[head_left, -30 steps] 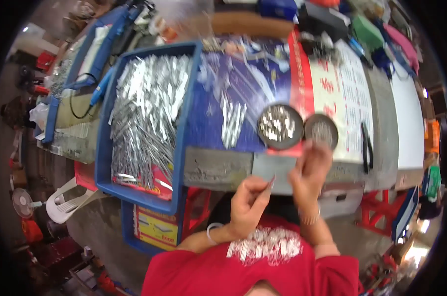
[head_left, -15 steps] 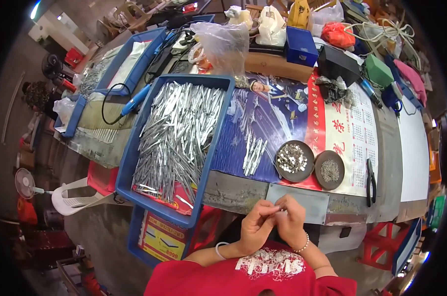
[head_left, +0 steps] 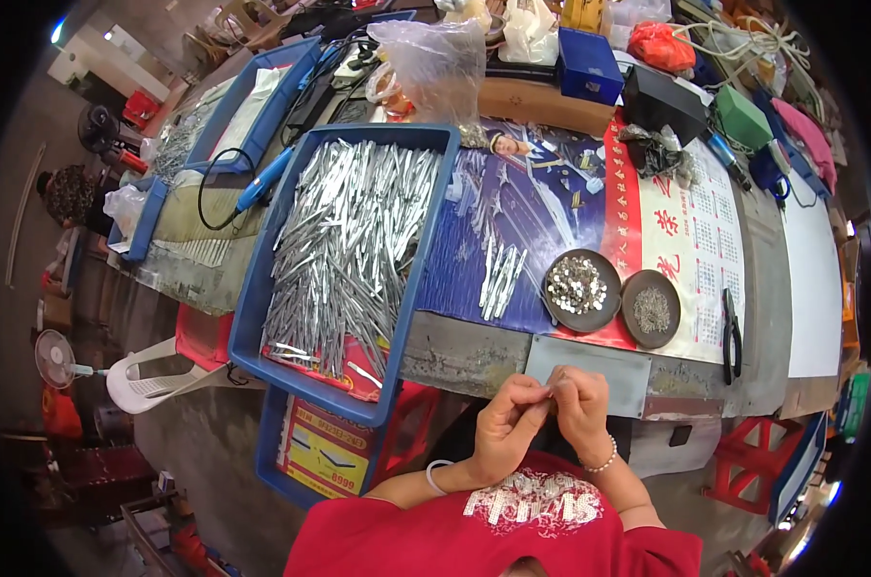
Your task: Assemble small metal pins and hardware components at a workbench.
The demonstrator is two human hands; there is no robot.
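My left hand [head_left: 507,423] and my right hand [head_left: 580,409] meet at the fingertips in front of the table's near edge. Both are pinched closed around something too small to make out, hidden between the fingers. Just beyond them lies a grey metal plate [head_left: 608,370]. Past it stand a round dish of small shiny discs [head_left: 577,286] and a smaller dish of tiny metal pins [head_left: 652,310]. A short row of slim silver metal pieces [head_left: 503,281] rests on the poster, left of the dishes.
A blue tray [head_left: 248,332] heaped with slim silver metal pieces [head_left: 349,240] stands at the left. Black-handled pliers [head_left: 732,337] lie at the right. A blue box [head_left: 590,67], plastic bags and a cardboard strip line the back. Another person [head_left: 70,197] is at far left.
The view has shifted slightly, so the table sits a little higher in the picture. My hands stay together at the fingertips, with the fingers slightly repositioned.
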